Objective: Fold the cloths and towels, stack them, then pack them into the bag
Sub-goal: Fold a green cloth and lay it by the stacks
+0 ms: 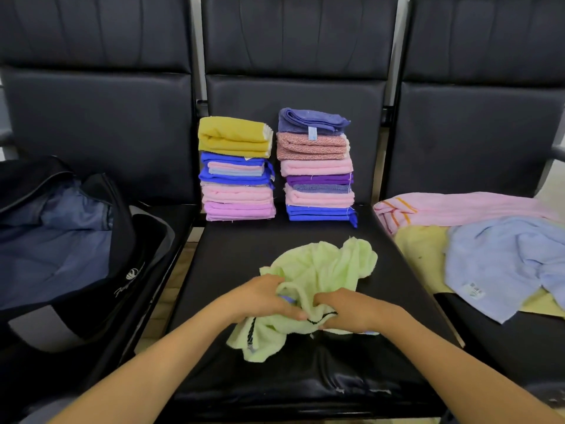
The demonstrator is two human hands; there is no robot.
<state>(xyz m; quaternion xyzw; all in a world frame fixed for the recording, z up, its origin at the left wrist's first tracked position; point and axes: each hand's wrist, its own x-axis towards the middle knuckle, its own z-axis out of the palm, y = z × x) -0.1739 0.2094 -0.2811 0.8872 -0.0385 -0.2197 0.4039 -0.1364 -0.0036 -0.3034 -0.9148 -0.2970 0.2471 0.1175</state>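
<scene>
On the left seat an open bag (130, 264) of black fabric sags wide, showing a smooth, creased blue-grey lining and a white logo on its near wall. At the back of the middle seat (232, 249), which is padded in glossy black leather-like material, stand two stacks of folded cloths side by side and just apart. The left stack (237, 179) is topped by a thick mustard-yellow towel (234, 137) with a pale ribbed edge, above royal blue, pink and lilac layers. The right stack (318, 172) is topped by a soft slate-blue towel (312, 120) with a small tag, over a speckled pink one, plain pink, purple and royal blue. Nearer the front of that seat lies a crumpled pale green terry towel (324, 270), unfolded, with a dark stitched trim along one edge. The left hand (264, 296) grips a bunched fold of it with curled fingers, and the right hand (347, 310) pinches the fabric just beside it, the two hands nearly touching. On the right seat loose cloths are spread: a long pink towel (458, 208) with orange stripes at one end, a flat pale yellow cloth (419, 249) beneath, and a rumpled light blue terry towel (501, 264) with a label lying over it.
</scene>
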